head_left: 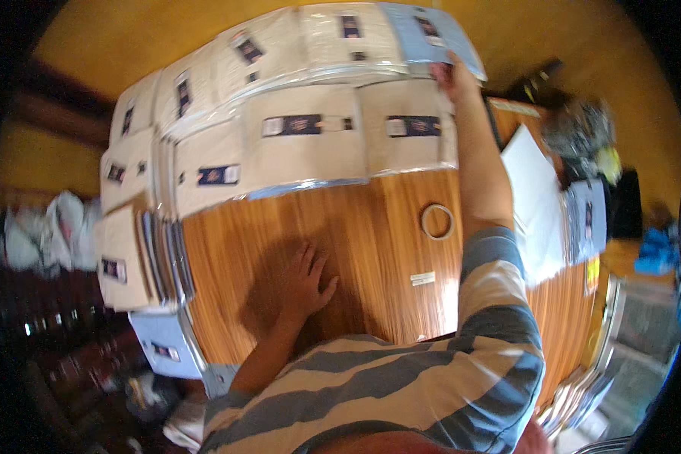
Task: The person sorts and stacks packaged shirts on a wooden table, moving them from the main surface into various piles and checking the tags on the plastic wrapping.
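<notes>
My left hand rests on the wooden table with its fingers spread, holding nothing. My right arm reaches to the far right corner, where my right hand has its fingers curled at the near edge of a light-blue folded garment in clear plastic. Part of its grip is hidden. Beside that pack, several cream folded garments in plastic form the back row, each with a dark label. A second row of cream packs lies in front; the rightmost pack is just below my right hand.
A round ring and a small pale label strip lie on the wooden table. More packs are stacked at its left edge, above a blue pack. Right of my arm are a white sheet and blue packs.
</notes>
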{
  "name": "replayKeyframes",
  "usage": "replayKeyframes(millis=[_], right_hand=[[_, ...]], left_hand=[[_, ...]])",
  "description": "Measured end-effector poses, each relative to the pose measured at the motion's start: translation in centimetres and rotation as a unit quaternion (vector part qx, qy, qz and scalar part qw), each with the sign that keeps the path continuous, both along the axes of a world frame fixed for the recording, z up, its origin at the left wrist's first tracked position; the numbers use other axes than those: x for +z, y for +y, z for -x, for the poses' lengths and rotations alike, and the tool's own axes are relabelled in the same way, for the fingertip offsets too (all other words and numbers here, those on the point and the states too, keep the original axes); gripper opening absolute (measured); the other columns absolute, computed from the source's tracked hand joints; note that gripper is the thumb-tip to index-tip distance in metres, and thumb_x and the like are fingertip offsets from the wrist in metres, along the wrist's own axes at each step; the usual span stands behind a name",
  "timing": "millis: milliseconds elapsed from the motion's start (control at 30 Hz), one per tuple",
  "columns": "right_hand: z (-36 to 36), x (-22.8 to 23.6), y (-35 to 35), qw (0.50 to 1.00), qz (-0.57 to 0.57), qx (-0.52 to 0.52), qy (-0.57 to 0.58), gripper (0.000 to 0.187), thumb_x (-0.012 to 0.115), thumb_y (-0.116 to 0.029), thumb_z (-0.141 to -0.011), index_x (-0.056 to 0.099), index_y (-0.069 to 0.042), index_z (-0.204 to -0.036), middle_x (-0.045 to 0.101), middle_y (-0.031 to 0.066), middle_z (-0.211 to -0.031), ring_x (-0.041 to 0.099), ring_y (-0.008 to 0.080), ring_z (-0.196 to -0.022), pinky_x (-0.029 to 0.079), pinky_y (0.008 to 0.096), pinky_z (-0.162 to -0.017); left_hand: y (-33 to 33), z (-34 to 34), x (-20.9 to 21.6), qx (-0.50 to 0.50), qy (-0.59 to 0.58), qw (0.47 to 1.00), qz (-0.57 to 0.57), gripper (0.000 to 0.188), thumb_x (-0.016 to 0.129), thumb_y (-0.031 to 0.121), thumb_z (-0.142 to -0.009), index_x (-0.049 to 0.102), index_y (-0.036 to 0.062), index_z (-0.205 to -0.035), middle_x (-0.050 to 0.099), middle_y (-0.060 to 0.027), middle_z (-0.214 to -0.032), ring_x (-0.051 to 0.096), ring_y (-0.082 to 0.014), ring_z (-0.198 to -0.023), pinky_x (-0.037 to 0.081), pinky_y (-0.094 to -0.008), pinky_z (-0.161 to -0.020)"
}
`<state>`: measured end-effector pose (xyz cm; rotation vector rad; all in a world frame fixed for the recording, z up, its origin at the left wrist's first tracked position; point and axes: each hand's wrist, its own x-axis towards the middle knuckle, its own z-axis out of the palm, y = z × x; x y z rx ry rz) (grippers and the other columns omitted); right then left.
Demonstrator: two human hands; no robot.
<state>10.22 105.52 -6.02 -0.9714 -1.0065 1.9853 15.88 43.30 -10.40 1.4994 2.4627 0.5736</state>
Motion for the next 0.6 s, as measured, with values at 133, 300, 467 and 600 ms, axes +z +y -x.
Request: replayKeyframes(millis=[133,300,467,600], right_hand=[[4.4,-1.3,0.2,0.996,-0.079,-0.051,0.002,0.041,0.064,-0.028,-0.099,0.055,0.002,-0.126,0.068,0.0138,-0.107,0.070,0.0252,-0.080,0.064,0.0325,-0.063],[3.6,4.2,-1.8,0.954,-0.210,-0.212,0.019,0.035,0.070,-0.007,-0.093,0.054,0.004,-0.123,0.068,0.0174,-0.111,0.071,0.0281,-0.089,0.063,0.0403,-0.068],[-3.8,12.9,-16.3,0.956,-0.221,-0.181,0.067,0.035,0.072,-0.007,-0.091,0.057,0.001,-0.121,0.069,0.0142,-0.114,0.069,0.0252,-0.100,0.061,0.0423,-0.076],[-9.2,13.8,-30.0,0.959,-0.225,-0.126,0.119,0.038,0.067,-0.010,-0.095,0.058,0.000,-0.130,0.066,0.0151,-0.123,0.065,0.0265,-0.111,0.054,0.0405,-0.094]], left_hand=[[-0.3,0.2,2.0,0.004,-0.011,1.000,0.002,0.058,0.072,0.032,-0.088,0.056,0.0049,-0.136,0.040,-0.0213,-0.154,0.034,-0.0410,-0.145,0.033,-0.0529,-0.118],[-1.0,0.3,-0.3,0.005,-0.027,0.995,-0.091,0.055,0.070,0.031,-0.089,0.057,0.0030,-0.135,0.041,-0.0207,-0.154,0.034,-0.0404,-0.145,0.032,-0.0493,-0.119],[-1.5,-0.2,-2.0,0.024,-0.056,0.988,-0.145,0.059,0.073,0.032,-0.086,0.057,0.0066,-0.136,0.044,-0.0202,-0.152,0.039,-0.0411,-0.141,0.033,-0.0549,-0.116],[-1.5,1.0,-1.3,0.018,-0.201,0.964,-0.173,0.064,0.074,0.037,-0.089,0.052,0.0073,-0.141,0.037,-0.0162,-0.158,0.037,-0.0380,-0.144,0.033,-0.0506,-0.118]])
